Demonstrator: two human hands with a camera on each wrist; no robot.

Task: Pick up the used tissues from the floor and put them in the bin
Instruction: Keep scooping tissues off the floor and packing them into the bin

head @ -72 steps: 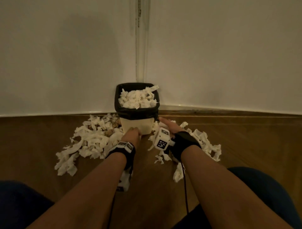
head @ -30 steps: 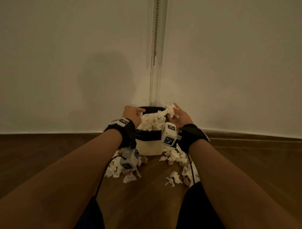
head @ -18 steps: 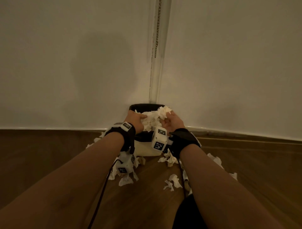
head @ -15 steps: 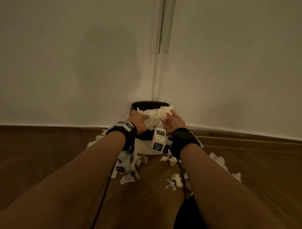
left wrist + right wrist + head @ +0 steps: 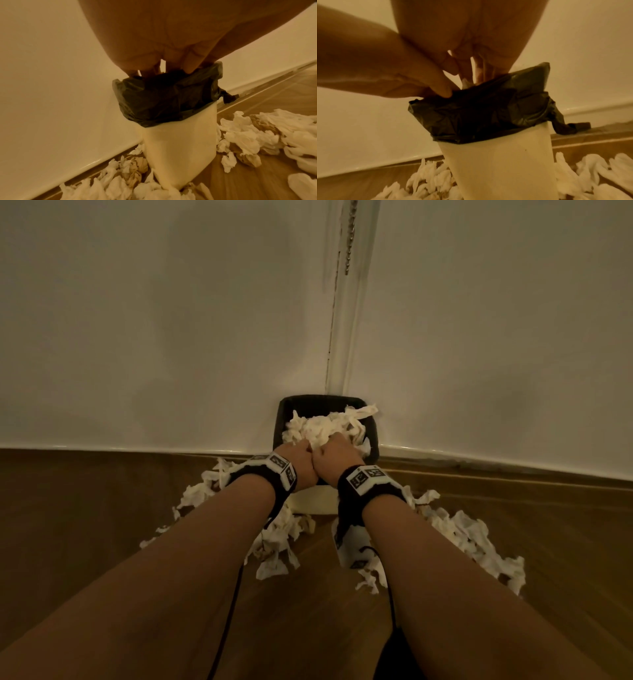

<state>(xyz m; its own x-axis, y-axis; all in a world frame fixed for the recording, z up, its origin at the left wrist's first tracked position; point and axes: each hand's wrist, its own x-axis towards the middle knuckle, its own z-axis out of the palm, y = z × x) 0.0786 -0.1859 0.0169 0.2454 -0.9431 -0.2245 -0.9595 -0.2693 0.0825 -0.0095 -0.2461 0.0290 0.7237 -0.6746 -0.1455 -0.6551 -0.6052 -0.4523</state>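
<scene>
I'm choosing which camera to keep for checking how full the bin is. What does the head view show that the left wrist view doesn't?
Only the head view shows the tissues heaped in the bin, with the left hand and right hand pressing on the heap of tissues. Only the left wrist view shows the bin's pale side below the black liner. Both show loose tissues on the floor.

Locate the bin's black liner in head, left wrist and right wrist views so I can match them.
Head: black liner is just above centre, in the wall corner, beyond both hands.
Left wrist: black liner is at centre, folded over the bin's top, under the fingers.
Right wrist: black liner is at centre, slightly right, under the fingers.
Shared landmark: the cream bin body directly below the liner.
</scene>
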